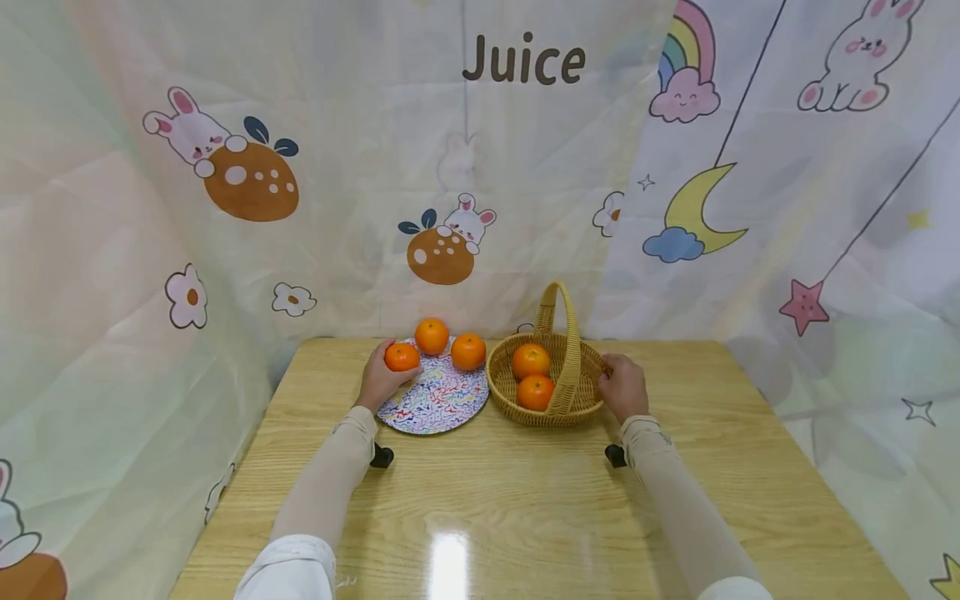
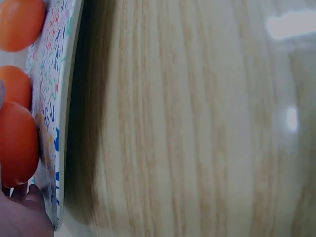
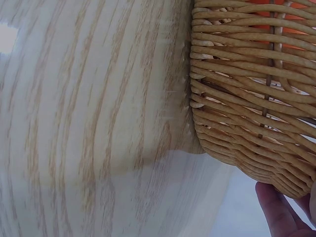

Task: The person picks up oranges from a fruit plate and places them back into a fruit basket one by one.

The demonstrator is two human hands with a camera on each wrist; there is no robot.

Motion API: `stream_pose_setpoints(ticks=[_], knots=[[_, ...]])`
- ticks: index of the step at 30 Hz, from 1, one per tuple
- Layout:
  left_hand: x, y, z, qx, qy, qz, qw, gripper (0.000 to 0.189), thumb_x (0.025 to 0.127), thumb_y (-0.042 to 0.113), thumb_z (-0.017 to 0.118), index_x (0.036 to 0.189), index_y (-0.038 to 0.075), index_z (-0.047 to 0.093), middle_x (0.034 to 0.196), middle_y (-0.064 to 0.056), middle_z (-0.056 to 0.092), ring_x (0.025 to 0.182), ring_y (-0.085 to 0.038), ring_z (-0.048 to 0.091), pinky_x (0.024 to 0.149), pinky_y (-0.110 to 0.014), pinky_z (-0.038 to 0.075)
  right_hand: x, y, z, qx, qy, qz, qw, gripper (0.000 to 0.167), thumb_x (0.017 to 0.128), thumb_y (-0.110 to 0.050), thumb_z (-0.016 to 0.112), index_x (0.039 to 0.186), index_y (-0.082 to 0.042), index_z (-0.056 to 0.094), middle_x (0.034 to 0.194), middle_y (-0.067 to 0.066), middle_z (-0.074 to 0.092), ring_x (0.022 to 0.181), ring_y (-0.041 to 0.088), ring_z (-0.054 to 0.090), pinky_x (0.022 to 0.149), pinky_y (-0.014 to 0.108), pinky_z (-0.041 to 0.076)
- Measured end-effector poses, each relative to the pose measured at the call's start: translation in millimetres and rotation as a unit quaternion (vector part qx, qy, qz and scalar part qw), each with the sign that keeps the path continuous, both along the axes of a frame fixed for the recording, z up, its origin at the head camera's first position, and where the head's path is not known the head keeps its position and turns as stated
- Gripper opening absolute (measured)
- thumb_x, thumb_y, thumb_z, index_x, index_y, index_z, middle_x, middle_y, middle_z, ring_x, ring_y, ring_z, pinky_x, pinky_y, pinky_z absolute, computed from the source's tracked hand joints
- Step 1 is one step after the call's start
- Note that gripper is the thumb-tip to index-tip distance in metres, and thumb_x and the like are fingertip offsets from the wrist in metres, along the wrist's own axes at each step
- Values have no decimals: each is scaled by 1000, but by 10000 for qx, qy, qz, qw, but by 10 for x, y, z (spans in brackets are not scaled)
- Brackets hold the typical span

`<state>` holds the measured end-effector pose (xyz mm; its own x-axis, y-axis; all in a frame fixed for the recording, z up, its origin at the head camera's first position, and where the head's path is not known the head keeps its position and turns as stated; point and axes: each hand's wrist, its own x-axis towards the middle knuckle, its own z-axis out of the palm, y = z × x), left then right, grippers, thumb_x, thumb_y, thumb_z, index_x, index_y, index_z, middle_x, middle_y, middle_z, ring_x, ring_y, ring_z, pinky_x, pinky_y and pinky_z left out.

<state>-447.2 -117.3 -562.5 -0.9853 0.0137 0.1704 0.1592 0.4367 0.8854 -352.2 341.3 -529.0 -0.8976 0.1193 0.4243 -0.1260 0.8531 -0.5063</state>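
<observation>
My left hand [image 1: 379, 380] holds an orange [image 1: 402, 357] at the left side of a round plate [image 1: 438, 410] with a multicoloured squiggle pattern. Two more oranges sit at the plate's back, one orange [image 1: 432, 336] behind and another orange [image 1: 468, 352] to the right. In the left wrist view, fingers curl against the held orange [image 2: 17, 145]. To the plate's right stands a woven basket [image 1: 542, 419] with a tall handle and two oranges [image 1: 531, 361] inside. My right hand [image 1: 624, 388] grips its right rim, with fingertips against the weave [image 3: 247, 98] in the right wrist view.
The plate and basket stand near the back edge of the wooden table [image 1: 510, 492]. A printed cloth [image 1: 345, 167] with rabbits and the word "Juice" hangs behind and at both sides. Black wrist-camera mounts [image 1: 382, 456] jut inward below the hands.
</observation>
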Motion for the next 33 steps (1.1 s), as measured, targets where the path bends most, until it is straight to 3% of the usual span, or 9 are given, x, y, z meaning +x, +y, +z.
stream_pose_setpoints(ticks=[10,20,26,33], knots=[[-41,25,-33,176,69,2,9998,90,75,28,86,146,4,36,139,-17,45,120,-35,48,103,-51,39,-1,7,30,-43,171,10,9998,37,85,8,62,121,11,63,121,28,60,97,42,64,68,47,57],[14,10,-46,431,-54,-7,9991,84,77,28,84,144,6,38,138,-15,45,121,-35,48,105,-52,38,-13,5,-7,-65,181,32,9998,36,84,8,62,120,10,64,120,26,62,100,42,64,69,47,57],[36,13,43,457,79,36,9989,80,77,25,84,141,4,40,134,-15,48,118,-34,49,103,-50,40,-9,-6,14,-77,137,19,9999,36,84,8,62,120,11,63,119,28,62,102,43,63,73,49,56],[-19,61,240,408,199,58,9990,82,78,30,83,143,7,38,136,-13,48,119,-33,49,104,-50,40,12,3,21,-173,123,62,9998,37,85,9,62,122,9,63,121,27,61,89,38,67,62,43,56]])
